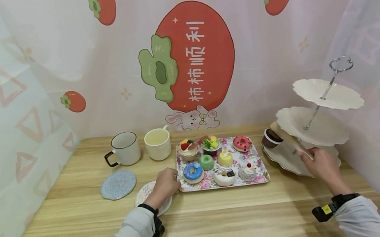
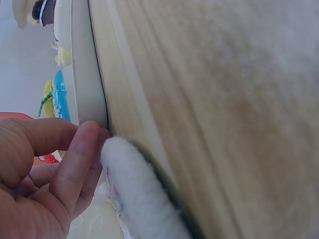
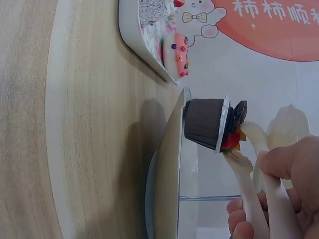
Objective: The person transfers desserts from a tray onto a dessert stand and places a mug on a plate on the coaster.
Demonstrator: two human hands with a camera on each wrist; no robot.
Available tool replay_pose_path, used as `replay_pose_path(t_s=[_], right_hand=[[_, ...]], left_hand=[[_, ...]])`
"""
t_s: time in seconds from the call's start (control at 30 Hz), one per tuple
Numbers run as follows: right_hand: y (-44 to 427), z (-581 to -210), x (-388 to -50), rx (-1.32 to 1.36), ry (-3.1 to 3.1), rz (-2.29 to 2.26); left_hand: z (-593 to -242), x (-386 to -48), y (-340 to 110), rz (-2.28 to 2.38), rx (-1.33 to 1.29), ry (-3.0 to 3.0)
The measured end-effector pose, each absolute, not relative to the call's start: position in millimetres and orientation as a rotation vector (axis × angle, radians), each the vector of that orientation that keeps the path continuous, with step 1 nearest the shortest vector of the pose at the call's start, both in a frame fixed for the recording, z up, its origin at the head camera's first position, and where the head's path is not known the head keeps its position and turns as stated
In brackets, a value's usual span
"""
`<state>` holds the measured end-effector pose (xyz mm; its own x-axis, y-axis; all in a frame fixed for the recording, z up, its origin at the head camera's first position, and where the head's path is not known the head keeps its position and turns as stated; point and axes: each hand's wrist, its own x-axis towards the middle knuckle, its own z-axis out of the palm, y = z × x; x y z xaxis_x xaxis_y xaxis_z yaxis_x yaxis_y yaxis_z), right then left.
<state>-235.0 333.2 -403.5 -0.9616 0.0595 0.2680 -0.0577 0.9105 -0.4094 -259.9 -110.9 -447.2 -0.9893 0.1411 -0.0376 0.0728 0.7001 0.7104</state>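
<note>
My left hand [image 1: 166, 184] pinches the left edge of a flowered tray [image 1: 206, 188], its fingertips on the corner in the left wrist view. On the tray are several pastries, among them a blue donut [image 1: 193, 173] and a pink donut [image 1: 242, 143]. My right hand [image 1: 319, 162] holds beige tongs [image 3: 280, 201]. Their tips close round the topping of a chocolate cupcake [image 3: 203, 123] in a brown cup. The cupcake is upright at the left side of the bottom plate [image 1: 286, 160] of a three-tier stand; whether its base touches the plate, I cannot tell.
Two mugs, one white with a black handle [image 1: 126, 147] and one cream [image 1: 158, 146], stand at the back left. A grey-blue coaster [image 1: 118, 184] lies before them; a white coaster [image 1: 145, 192] is partly under my left hand. The stand's upper plates [image 1: 328, 94] overhang my right hand.
</note>
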Motion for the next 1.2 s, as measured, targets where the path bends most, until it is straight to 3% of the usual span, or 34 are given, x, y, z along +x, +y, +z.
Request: replay_pose_path(t_s=[1.2], right_hand=[[337.4, -416.9, -237.9, -0.098, -2.858, 0.663]], left_hand=[[-447.4, -259.3, -108.7, 1.151, 0.187, 2.829]])
